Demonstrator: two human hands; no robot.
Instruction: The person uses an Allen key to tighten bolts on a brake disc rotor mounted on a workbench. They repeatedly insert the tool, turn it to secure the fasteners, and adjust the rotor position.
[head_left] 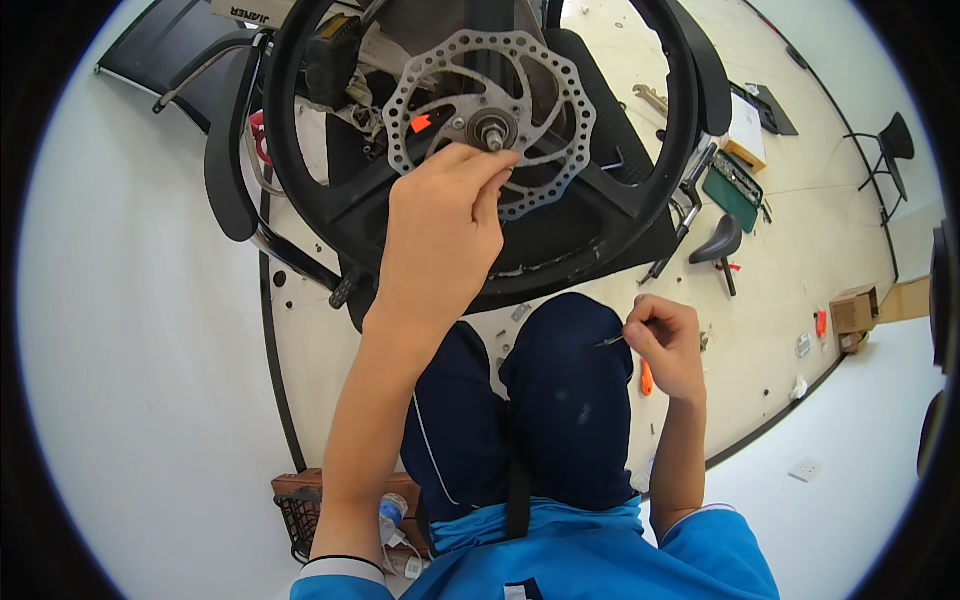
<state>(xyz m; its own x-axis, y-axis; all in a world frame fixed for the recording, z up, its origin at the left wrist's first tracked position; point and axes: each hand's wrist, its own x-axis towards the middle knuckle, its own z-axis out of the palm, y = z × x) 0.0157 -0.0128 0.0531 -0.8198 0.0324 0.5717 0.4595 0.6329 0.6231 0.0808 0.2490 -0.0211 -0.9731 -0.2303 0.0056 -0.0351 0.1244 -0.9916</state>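
**Black wheel (679, 120) laid across an office chair (228, 155)**

So from my end of the feed, closest up are soft navy trousers (565, 380). Just over the knee, my right hand (665, 345) is pinching a thin, shiny metal piece (608, 342); too small for me to tell what it is. My left hand (440, 215) reaches to the hub, fingertips bunched beside the stubby metal axle (494, 136). Can't tell if they've actually got a grip on anything.

The wheel's a chunky one: dark smooth rim, broad spokes, pale scuffs along the near edge. Its brake disc (578, 120) is bare silvery metal, wavy-edged, ringed with round holes, curved arms sweeping inward.

Further out on the pale floor (790, 260): a smooth dark saddle (716, 243), a green tool case (733, 190) and a cardboard box (853, 308).
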